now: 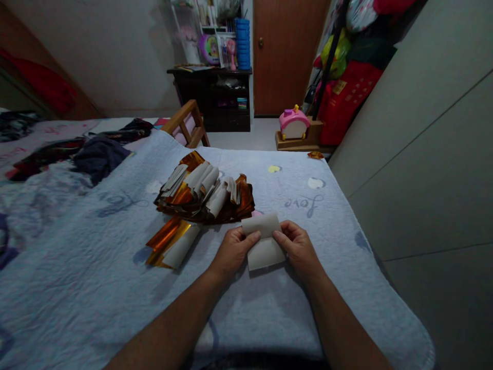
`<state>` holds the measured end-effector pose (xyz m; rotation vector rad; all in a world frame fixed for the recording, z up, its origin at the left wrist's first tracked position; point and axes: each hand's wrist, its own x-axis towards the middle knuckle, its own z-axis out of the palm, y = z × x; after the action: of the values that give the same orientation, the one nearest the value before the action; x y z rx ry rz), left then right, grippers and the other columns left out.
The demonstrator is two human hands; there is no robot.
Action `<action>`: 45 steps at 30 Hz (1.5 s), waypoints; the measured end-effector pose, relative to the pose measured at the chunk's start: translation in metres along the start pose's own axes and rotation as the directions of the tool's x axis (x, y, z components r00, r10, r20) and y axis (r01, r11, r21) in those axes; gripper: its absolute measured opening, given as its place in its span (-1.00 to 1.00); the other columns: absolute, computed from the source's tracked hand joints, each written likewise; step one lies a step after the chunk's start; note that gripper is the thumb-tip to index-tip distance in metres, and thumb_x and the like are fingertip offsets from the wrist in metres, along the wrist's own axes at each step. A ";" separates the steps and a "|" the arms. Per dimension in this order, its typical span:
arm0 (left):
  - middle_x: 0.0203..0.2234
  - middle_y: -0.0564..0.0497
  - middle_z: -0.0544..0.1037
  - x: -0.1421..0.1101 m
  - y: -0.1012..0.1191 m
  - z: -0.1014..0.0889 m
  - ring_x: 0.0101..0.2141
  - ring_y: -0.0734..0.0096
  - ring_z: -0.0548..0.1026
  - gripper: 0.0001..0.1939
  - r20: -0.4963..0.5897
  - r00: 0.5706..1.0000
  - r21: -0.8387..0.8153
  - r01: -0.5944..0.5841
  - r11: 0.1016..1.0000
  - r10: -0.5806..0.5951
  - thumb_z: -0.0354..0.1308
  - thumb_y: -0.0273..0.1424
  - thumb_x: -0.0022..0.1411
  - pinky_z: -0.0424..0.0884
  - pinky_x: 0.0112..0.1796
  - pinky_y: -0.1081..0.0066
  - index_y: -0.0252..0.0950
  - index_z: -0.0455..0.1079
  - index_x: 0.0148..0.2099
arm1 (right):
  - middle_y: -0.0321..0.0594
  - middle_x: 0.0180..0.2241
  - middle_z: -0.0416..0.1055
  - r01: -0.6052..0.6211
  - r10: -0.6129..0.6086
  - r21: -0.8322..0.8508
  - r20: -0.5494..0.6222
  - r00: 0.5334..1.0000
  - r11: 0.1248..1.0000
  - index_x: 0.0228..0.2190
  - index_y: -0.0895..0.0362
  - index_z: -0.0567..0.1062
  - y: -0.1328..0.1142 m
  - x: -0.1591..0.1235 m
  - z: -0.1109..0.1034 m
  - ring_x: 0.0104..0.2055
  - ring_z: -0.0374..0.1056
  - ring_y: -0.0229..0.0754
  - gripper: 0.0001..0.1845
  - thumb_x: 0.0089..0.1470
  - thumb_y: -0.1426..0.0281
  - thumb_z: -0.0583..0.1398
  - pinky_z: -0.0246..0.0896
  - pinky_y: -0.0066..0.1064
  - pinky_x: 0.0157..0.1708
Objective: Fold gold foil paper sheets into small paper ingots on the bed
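Observation:
A pale grey-white piece of paper (266,253) with a crease across its middle is stretched between my two hands. Its left edge is pinched by my left hand (235,248), thumb on top. On the other edge, my right hand (297,243) grips with its thumb on the face and its fingers curled behind. Beyond my left hand lies a pile of folded gold-and-white paper pieces (206,192). Nearer to me, left of my hand, are loose gold foil sheets with white backing (174,244). What is behind the paper is hidden.
A blue-white blanket (308,308) covers the surface under my hands. One small gold scrap (316,154) lies at its far right corner. Crumpled dark clothes (100,156) are at left. A pale cabinet (431,154) borders the right side. A pink toy (294,123) stands beyond the bed.

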<state>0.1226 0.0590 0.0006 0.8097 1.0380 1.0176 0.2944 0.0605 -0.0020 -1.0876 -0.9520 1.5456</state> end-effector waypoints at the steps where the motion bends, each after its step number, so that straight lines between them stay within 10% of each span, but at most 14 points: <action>1: -0.41 -0.10 0.64 0.001 0.000 0.000 -0.47 0.34 0.52 -0.53 -0.014 1.000 -0.003 -0.005 1.000 0.005 0.46 -0.14 -0.02 0.43 -0.40 0.40 -0.41 0.60 -0.17 | -0.34 -0.52 0.41 0.004 -0.004 -0.011 0.008 1.000 1.000 -0.44 0.11 0.48 0.000 0.000 0.000 -0.51 0.26 -0.28 -0.61 -0.14 0.11 0.43 0.16 -0.46 -0.51; 26: -0.34 -0.10 0.65 0.003 -0.001 -0.004 -0.40 0.34 0.54 -0.50 0.025 1.000 -0.035 -0.002 0.999 0.003 0.51 -0.25 -0.08 0.48 -0.35 0.41 -0.42 0.56 -0.12 | -0.37 -0.58 0.29 0.073 -0.072 -0.210 0.011 0.997 0.975 -0.53 0.13 0.42 0.005 -0.002 -0.002 -0.53 0.17 -0.30 -0.68 -0.02 0.15 0.31 0.06 -0.46 -0.54; 35: -0.33 -0.08 0.66 0.001 -0.003 -0.003 -0.39 0.36 0.55 -0.58 0.053 0.999 0.007 0.000 1.000 0.000 0.49 -0.24 -0.05 0.47 -0.32 0.43 -0.39 0.59 -0.17 | -0.22 -0.41 0.53 0.059 -0.049 -0.259 0.045 0.998 0.964 -0.31 0.18 0.60 0.002 -0.001 0.008 -0.39 0.38 -0.17 -0.69 -0.10 0.24 0.31 0.27 -0.37 -0.36; 45: -0.36 -0.10 0.64 0.002 -0.003 -0.006 -0.42 0.35 0.53 -0.54 0.020 1.000 -0.014 0.002 1.000 -0.002 0.50 -0.25 -0.06 0.44 -0.37 0.42 -0.43 0.56 -0.15 | -0.38 -0.61 0.30 0.023 -0.031 -0.169 -0.048 0.998 0.985 -0.55 0.14 0.45 -0.003 -0.001 -0.006 -0.56 0.15 -0.33 -0.72 -0.13 0.22 0.36 0.04 -0.47 -0.55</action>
<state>0.1178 0.0606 -0.0043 0.8058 1.0131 1.0120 0.3007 0.0602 -0.0007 -1.2215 -1.0731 1.4286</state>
